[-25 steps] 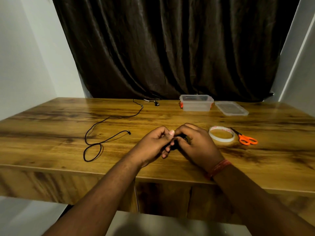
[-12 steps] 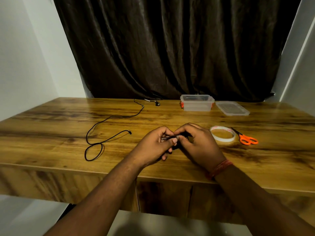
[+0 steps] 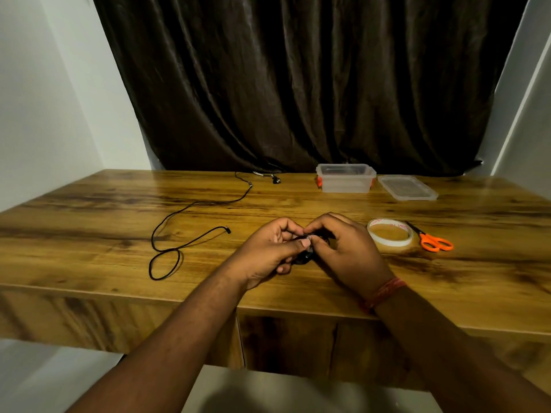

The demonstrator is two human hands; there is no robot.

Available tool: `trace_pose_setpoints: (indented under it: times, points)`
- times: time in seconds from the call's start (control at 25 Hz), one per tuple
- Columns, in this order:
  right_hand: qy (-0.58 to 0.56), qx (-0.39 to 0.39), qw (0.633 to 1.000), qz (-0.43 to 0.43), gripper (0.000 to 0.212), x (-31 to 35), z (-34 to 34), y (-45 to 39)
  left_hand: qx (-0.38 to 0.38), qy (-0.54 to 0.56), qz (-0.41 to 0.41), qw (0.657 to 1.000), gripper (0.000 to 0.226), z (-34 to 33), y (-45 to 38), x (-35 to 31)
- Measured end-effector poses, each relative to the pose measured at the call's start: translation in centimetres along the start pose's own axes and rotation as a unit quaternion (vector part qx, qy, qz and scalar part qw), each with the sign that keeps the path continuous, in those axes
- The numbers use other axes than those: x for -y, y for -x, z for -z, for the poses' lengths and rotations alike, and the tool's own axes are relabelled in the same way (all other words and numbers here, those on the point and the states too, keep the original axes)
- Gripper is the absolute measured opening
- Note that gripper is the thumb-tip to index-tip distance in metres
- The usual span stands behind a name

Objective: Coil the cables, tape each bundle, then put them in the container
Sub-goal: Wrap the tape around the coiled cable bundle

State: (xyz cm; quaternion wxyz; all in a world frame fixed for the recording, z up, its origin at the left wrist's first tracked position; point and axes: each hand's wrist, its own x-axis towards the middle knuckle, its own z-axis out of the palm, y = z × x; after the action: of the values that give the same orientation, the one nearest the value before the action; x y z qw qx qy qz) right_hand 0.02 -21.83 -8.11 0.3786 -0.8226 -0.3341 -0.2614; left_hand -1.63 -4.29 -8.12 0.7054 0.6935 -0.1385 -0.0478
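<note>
Centrally, left hand point(image 3: 269, 253) and right hand point(image 3: 347, 251) pinch a small black coil point(image 3: 307, 254) between them, apparently at the taping step; next, tape point(image 3: 390, 236) just right, then container point(image 3: 346, 177) beyond.

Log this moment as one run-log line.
both hands: left hand and right hand grip coiled cable | tape: untouched | container: open

On the desk point(image 3: 89, 234) we see a loose black cable point(image 3: 179, 242) trailing across the left half. To the right, the tape roll point(image 3: 390, 236) and scissors point(image 3: 432, 241) lie just beside each other; behind them stand the container point(image 3: 346, 177) and lid point(image 3: 407, 187), with bare wood between.
</note>
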Motion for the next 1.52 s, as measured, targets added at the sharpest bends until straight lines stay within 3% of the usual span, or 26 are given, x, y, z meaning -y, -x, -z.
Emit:
trace_pose_setpoints:
  times: [0.24,0.48,0.64,0.8,1.0,1.16,1.36,1.44,1.52]
  points:
    - [-0.007,-0.002,1.000,-0.020,0.017,0.1,0.2,0.0,0.004,-0.037,-0.003,0.999,0.012,-0.3,0.2,0.0]
    - [-0.010,0.000,0.999,-0.034,0.015,0.1,0.1,-0.1,-0.051,-0.164,-0.041,0.984,0.011,-0.4,0.2,0.3]
    - [-0.014,0.001,0.999,-0.030,0.015,0.2,0.1,0.0,-0.094,-0.293,-0.081,0.948,0.009,-0.5,0.3,0.4]
    - [-0.025,0.000,0.999,-0.025,0.014,0.1,0.1,0.1,-0.127,-0.409,-0.183,0.885,0.006,-1.2,0.5,-0.1]
    - [-0.073,0.018,0.995,-0.062,0.018,0.3,0.0,0.2,-0.141,-0.456,-0.236,0.846,0.009,-1.4,0.5,0.3]
    - [-0.234,0.070,0.955,-0.169,0.026,-0.3,-0.2,0.1,-0.137,-0.442,-0.225,0.858,0.005,-1.4,0.6,0.4]
    - [-0.494,0.090,0.828,-0.249,0.023,0.0,0.5,-0.1,-0.137,-0.494,-0.258,0.819,0.011,-1.4,0.5,0.6]
    - [-0.524,0.062,0.802,-0.281,0.020,-0.2,0.5,-0.3,-0.127,-0.504,-0.269,0.811,0.011,-1.6,0.8,0.5]
    - [-0.511,0.046,0.804,-0.300,0.020,-0.4,0.2,-0.5,-0.114,-0.519,-0.273,0.802,0.010,-1.8,1.1,0.4]
